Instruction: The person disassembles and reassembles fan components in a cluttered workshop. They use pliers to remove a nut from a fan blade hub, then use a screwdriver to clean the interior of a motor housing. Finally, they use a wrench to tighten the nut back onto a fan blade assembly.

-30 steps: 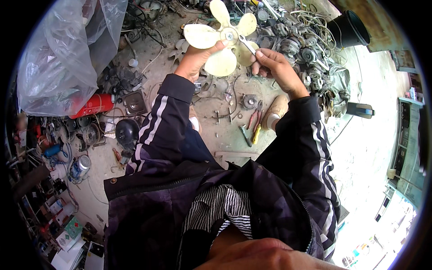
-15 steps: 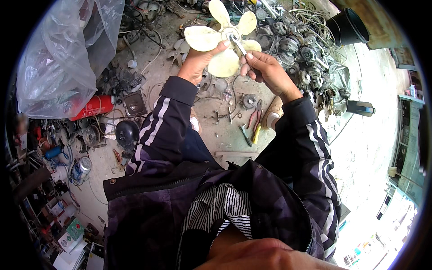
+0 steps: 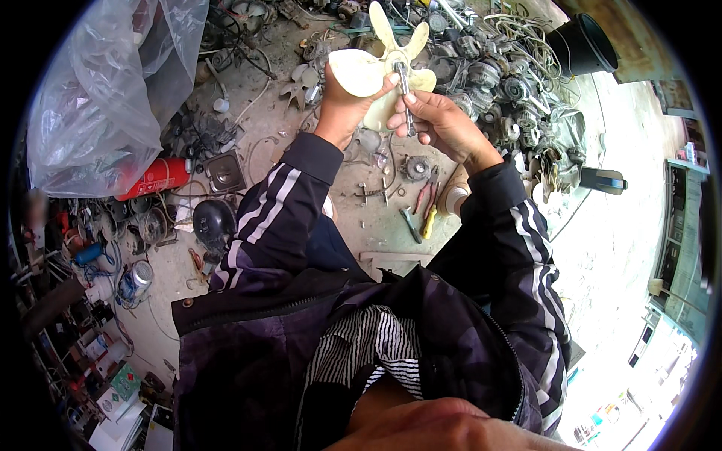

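Note:
A cream-coloured fan blade [image 3: 355,73] with several rounded petals is held up in front of me, tilted. My left hand [image 3: 347,105] grips it from the left, thumb near the hub and the other fingers hidden behind a petal. My right hand [image 3: 444,124] is closed around the shaft of a metal wrench [image 3: 405,94]. The wrench's upper end sits at the hub of the fan blade. What the wrench engages there is too small to make out.
Pliers [image 3: 427,192] and a screwdriver [image 3: 429,223] lie on the floor near my right foot, beside a small round motor part [image 3: 416,168]. Old motors [image 3: 485,74] are heaped at the far right, near a black bucket [image 3: 583,45]. At left hangs a clear plastic bag [image 3: 105,98] above a red cylinder [image 3: 156,179].
The fan blade has shifted slightly right and tilted more edge-on. The wrench has swung from slanted to nearly upright, its head still at the hub. My left hand moved right with the blade.

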Motion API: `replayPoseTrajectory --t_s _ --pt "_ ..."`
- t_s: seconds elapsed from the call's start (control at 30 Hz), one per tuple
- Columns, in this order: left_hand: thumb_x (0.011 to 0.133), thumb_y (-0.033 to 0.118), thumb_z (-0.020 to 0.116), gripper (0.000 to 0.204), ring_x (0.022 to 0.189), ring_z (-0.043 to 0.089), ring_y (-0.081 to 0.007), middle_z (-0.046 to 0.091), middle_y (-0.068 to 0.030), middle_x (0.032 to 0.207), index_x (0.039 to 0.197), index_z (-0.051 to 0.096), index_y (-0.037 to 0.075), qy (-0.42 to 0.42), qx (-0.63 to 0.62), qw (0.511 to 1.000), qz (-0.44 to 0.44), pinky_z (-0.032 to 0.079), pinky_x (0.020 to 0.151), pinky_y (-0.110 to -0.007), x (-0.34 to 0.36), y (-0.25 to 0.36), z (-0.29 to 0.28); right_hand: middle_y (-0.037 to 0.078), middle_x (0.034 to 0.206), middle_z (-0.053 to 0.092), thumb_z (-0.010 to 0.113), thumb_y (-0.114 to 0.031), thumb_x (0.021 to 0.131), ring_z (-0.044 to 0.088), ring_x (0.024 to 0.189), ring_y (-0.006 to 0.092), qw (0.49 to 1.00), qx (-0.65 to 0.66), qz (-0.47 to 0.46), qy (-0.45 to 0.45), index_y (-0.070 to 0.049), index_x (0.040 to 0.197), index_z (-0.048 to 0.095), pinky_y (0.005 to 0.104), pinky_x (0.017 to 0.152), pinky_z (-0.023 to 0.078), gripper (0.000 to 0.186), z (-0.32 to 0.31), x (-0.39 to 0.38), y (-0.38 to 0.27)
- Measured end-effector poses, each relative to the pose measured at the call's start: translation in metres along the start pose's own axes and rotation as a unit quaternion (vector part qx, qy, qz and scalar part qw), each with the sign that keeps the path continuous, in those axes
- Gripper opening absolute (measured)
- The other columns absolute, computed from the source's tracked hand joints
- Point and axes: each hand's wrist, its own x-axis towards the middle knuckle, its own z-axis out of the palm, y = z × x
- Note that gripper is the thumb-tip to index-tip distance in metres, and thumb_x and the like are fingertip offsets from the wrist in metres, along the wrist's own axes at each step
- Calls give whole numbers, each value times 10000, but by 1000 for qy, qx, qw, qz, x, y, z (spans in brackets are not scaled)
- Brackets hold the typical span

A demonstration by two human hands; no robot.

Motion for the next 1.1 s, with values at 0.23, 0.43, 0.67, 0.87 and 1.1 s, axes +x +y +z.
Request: replayPoseTrajectory --t_s 0.23,0.43,0.67,0.87,1.1 --pt "703 173 842 446 821 628 -142 661 -67 938 1021 585 -6 -44 8 998 -48 519 725 -278 -2 13 -11 -1 742 622 516 -309 986 520 648 43 989 -145 -7 11 -62 938 665 177 540 349 292 -22 -2 -8" --pt "644 267 884 662 878 623 -170 641 -72 965 1122 524 -15 -96 239 962 90 515 788 -311 7 7 -33 -37 665 527 564 -257 965 431 623 45 857 -488 -125 108 -24 947 684 225 556 347 263 -38 -7 -20" --pt "743 196 820 476 889 636 -141 658 -52 1007 1106 578 6 -77 36 994 -62 519 784 -280 2 18 -21 -38 716 582 469 -283 1001 410 597 28 983 -156 -80 62 -77 962 629 185 535 297 263 -35 -9 -23" --pt "774 202 799 447 941 628 -136 660 -56 1050 1123 590 19 -61 -42 993 -88 505 821 -282 3 17 -17 -27 756 610 434 -302 1011 441 612 23 994 -106 -28 21 -93 1002 595 166 530 293 263 -13 -8 -17" --pt "771 208 802 458 964 617 -148 655 -61 1068 1126 588 11 -41 -49 995 -73 498 829 -286 -2 10 -8 20 903 689 446 -290 1007 540 689 32 998 -69 -8 2 -73 1026 604 159 534 373 269 -8 -5 -9"
